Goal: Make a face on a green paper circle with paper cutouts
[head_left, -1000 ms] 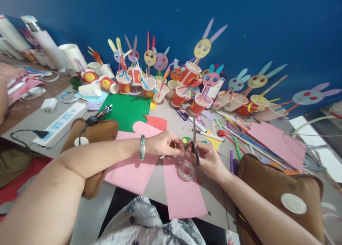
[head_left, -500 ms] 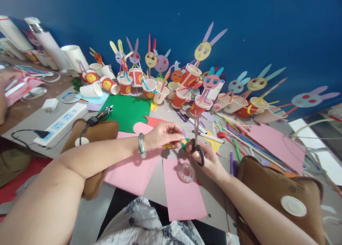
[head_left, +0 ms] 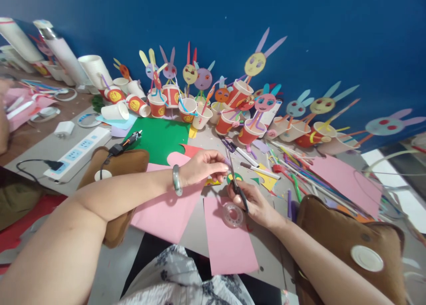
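Observation:
My left hand [head_left: 210, 166] pinches a small piece of purple paper [head_left: 227, 161] between thumb and fingertips, mostly hidden by them. In my right hand [head_left: 254, 203] is a pair of scissors [head_left: 237, 185] with black handles, fingers wrapped round the loops. Its blades point up and lean left, close beside the left fingertips; whether they touch the purple piece I cannot tell. Below the hands lies a roll of clear tape [head_left: 233, 215] on a pink paper sheet [head_left: 229, 247]. Green and yellow paper scraps [head_left: 234, 177] show just behind the scissors.
Paper cups with rabbit-faced figures [head_left: 254, 130] line the blue wall. Markers [head_left: 246, 156] and coloured pipe cleaners [head_left: 304, 172] lie to the right. Brown cushioned pouches [head_left: 349, 234] flank my arms. A power strip [head_left: 78, 154] and green paper [head_left: 159, 138] are at left.
The scissors have tilted from nearly upright to leaning left, their blades now beside the left fingertips. My right hand has turned with them. The left hand keeps its pinch.

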`<state>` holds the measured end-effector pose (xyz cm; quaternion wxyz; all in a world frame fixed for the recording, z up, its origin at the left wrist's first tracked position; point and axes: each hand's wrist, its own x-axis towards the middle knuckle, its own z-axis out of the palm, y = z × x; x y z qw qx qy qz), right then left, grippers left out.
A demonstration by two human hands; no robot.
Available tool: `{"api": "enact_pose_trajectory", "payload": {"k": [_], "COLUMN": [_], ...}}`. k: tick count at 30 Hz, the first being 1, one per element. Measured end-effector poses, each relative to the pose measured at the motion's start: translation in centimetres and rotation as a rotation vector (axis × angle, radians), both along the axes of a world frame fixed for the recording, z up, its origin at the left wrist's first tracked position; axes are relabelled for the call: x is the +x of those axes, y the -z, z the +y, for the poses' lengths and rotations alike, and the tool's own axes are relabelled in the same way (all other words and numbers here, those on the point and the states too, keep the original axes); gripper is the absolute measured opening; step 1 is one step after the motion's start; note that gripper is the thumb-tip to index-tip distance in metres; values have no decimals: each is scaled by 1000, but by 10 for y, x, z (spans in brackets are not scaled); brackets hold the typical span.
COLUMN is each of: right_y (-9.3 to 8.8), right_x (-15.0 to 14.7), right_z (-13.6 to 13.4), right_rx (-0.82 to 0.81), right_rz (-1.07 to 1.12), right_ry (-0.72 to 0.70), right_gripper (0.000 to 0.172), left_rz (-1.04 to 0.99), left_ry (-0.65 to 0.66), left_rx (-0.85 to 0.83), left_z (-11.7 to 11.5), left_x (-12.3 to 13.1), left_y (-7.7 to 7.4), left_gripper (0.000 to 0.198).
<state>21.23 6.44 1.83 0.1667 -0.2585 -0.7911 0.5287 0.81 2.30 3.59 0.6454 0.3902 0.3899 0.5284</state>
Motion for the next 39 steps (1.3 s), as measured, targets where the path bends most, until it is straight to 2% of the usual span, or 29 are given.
{"api": "enact_pose_trajectory", "payload": {"k": [7, 18, 25, 31, 35, 39], "right_y": [-1, -1, -3, -2, 6, 14], "right_x": [0, -3, -3, -3, 0, 5], "right_z": [-1, -1, 0, 2, 5, 16], "right_rx": [-7, -55, -50, -36, 3, 110], "right_rz": [-21, -24, -31, -46, -59, -88], "right_ry": [1, 17, 19, 34, 103, 252], "right_gripper": [56, 61, 58, 53, 47, 42], "left_rz": [17, -1, 45, 50, 79, 150], "left_ry": [16, 5, -4, 3, 6, -31], "left_rx": [7, -7, -28, -49, -42, -6], "left_z": [0, -1, 0, 2, 2, 5], "left_x": [0, 0, -1, -3, -5, -7], "left_y": [4, 1, -4, -2, -2, 2], "left_gripper": [14, 16, 17, 20, 21, 16]}}
